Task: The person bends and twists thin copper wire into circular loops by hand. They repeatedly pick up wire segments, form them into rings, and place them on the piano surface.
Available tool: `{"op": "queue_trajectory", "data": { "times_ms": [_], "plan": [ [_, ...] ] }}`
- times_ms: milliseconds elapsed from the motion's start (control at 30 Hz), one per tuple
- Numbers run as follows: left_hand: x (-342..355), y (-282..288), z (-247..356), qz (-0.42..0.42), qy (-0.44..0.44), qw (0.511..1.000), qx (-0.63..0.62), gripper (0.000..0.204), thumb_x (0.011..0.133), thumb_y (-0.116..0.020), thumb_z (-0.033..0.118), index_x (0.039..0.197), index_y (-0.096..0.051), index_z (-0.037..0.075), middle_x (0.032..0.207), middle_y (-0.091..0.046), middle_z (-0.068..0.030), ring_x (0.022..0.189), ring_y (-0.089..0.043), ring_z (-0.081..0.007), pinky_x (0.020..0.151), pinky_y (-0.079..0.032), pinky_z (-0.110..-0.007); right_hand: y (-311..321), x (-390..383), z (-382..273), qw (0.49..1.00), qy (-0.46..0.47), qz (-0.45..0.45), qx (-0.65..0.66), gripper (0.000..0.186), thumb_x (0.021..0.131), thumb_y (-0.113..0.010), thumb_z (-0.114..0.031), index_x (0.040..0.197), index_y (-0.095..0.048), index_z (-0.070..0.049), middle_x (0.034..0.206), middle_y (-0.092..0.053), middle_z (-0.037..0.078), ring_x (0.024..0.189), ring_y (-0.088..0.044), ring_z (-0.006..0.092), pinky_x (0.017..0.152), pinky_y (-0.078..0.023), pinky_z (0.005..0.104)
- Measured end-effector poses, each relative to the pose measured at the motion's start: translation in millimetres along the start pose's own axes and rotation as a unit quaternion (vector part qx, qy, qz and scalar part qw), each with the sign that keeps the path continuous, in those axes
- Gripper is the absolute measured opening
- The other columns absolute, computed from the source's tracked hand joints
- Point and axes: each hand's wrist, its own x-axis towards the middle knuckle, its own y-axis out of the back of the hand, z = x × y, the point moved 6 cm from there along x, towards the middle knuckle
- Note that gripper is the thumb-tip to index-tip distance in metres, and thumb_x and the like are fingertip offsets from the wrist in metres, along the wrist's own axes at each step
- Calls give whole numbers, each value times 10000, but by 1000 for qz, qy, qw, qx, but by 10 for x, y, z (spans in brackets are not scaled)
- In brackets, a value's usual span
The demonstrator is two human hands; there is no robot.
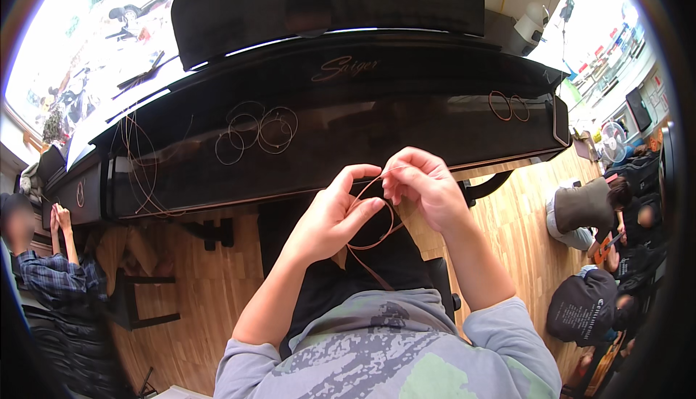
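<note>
A thin copper-coloured string (375,245), coiled into a loop, is between my two hands above my lap. My left hand (328,219) holds the side of the loop, its thumb and index finger curved around it. Close beside it, my right hand (429,190) pinches the string near the top of the loop, fingers curled in. Part of the loop is hidden behind my left fingers. A length of string hangs below toward my shirt.
Ahead stands a glossy black piano (406,127). On its lid lie silver string coils (259,132), loose long strings (138,160) and two copper-coloured coils (510,106). Someone in a checked shirt (54,276) sits at left. Other people (586,207) are at right.
</note>
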Motion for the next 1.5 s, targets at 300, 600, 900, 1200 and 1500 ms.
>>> {"op": "queue_trajectory", "data": {
  "times_ms": [300,600,900,1200,1500],
  "plan": [
    [21,233,-63,46,-14,994,-101,99,920,-587,73,984,-586,-1,673,-530,41,517,-436,-2,459,-339,-160,244,-89,-536,984,24,-27,-175,119,889,-639,-124,943,-653,-19,689,-548,-65,584,-411,-25,517,-300,145],
    [91,124,18,4,-7,949,-315,410,863,-441,66,1250,-504,-57,758,-581,-58,541,-579,-106,452,-452,-197,4,-301,-728,721,266,159,-620,395,764,-696,-133,1143,-598,-76,883,-549,85,866,-531,227,806,-400,357],
    [92,-73,145,-51,-4,975,-218,414,922,-480,52,1328,-451,-22,838,-595,-60,632,-624,-99,487,-459,-184,-324,-506,-536,735,360,36,-574,338,668,-658,-28,999,-652,-99,876,-582,56,829,-554,235,715,-422,355],
    [-12,5,263,-49,-44,992,-103,508,849,-417,11,1355,-444,-34,662,-496,12,497,-421,-11,470,-363,-165,-111,-302,-537,828,267,-33,-493,123,775,-692,-49,894,-684,-76,891,-637,69,908,-590,225,900,-406,368],
    [3,-49,392,-28,-98,983,-150,374,844,-407,15,1216,-431,-10,624,-421,42,530,-337,-11,512,-268,-167,-180,-263,-333,925,205,-87,-307,94,798,-714,-22,875,-660,-31,760,-590,23,689,-551,73,607,-432,207]
  ]
}}
